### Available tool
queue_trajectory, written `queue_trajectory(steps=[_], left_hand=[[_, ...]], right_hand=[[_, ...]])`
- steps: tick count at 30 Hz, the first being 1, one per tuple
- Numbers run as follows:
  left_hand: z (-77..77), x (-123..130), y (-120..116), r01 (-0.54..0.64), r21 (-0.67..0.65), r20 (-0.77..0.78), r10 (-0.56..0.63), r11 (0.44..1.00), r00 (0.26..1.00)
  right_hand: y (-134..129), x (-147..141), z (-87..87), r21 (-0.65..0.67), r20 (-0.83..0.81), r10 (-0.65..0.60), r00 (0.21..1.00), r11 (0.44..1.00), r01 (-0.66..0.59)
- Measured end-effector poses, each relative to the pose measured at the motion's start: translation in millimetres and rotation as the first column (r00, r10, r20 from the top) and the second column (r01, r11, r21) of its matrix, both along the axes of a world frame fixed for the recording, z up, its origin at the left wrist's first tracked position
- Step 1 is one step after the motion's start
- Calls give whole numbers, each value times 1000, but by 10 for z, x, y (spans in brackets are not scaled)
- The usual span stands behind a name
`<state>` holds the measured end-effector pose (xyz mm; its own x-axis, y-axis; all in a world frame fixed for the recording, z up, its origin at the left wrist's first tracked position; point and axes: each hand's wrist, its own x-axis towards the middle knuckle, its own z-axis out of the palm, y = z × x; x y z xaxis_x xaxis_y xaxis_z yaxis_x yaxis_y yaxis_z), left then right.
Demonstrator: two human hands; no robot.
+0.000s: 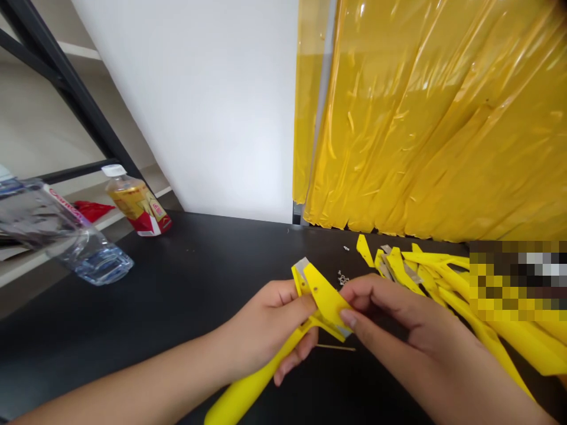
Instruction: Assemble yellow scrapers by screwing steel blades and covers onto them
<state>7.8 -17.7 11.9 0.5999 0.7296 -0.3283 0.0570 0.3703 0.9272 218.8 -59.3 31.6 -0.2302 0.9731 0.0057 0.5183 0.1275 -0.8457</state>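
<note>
Clasping a yellow plastic scraper (325, 298) between left hand (266, 324) and right hand (407, 324).

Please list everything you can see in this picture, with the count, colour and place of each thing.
scraper: one, yellow with grey blade, held above table
loose scrapers: many, yellow, heaped at table's right, partly blurred
screws: several, silver, on table beyond hands
stick: one, tan, on table by hands
water bottle: one, clear, lying at table's left
drink bottle: one, amber with red label, upright at table's back left
red object: one, red, beyond table's left edge
table: one, black, under all these
shelf frame: one, black, far left
curtain: one, yellow, behind table at right
wall: one, white, behind table
left hand: one, gripping scraper
right hand: one, gripping scraper's head
</note>
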Motion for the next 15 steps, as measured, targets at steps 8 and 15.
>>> queue_trajectory(steps=[8, 15], left_hand=[[-9, -12, -16, 15, -20, 51, -14, 1000, 999], [-26, -39, -27, 38, 7, 123, -39, 999, 992]], right_hand=[[59, 24, -53, 21, -8, -67, 998, 998, 67], [93, 42, -150, 8, 86, -33, 996, 999, 32]])
